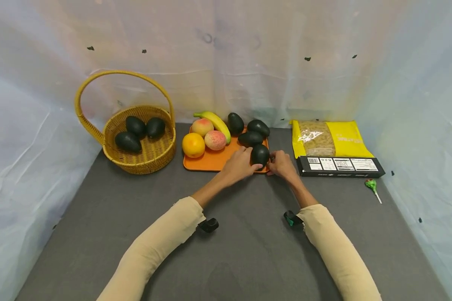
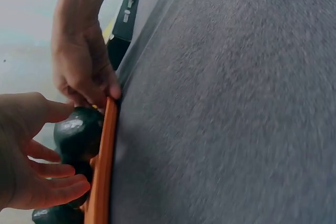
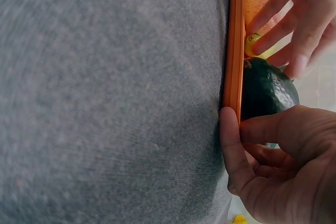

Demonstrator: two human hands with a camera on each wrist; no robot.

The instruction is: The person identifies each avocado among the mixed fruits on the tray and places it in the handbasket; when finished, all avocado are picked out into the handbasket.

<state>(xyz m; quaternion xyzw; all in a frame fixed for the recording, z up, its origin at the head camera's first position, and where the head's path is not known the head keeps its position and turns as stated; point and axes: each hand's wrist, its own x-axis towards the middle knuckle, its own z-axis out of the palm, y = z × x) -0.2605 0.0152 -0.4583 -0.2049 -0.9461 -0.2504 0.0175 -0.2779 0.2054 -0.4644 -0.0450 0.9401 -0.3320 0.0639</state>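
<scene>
A dark green avocado [image 1: 260, 155] sits at the right front corner of an orange tray [image 1: 218, 162]. My left hand [image 1: 238, 165] is beside it, fingers extended and spread; in the left wrist view the left hand [image 2: 37, 156] has its thumb close to the avocado [image 2: 79, 134]. Whether it touches the fruit I cannot tell. My right hand [image 1: 282, 164] pinches the tray's corner rim, as the right hand [image 3: 283, 163] shows in its wrist view. Behind lie more avocados [image 1: 250, 138], a banana [image 1: 219, 123], two peaches [image 1: 215, 140] and an orange [image 1: 193, 145].
To the left stands a wicker basket [image 1: 147, 167] with a tall handle and three avocados [image 1: 128, 141] inside. On the right are a yellow pasta bag [image 1: 348, 140], a black box [image 1: 340, 166] and a green lollipop [image 1: 371, 184]. A plastic sheet [image 1: 248, 62] hangs behind the table.
</scene>
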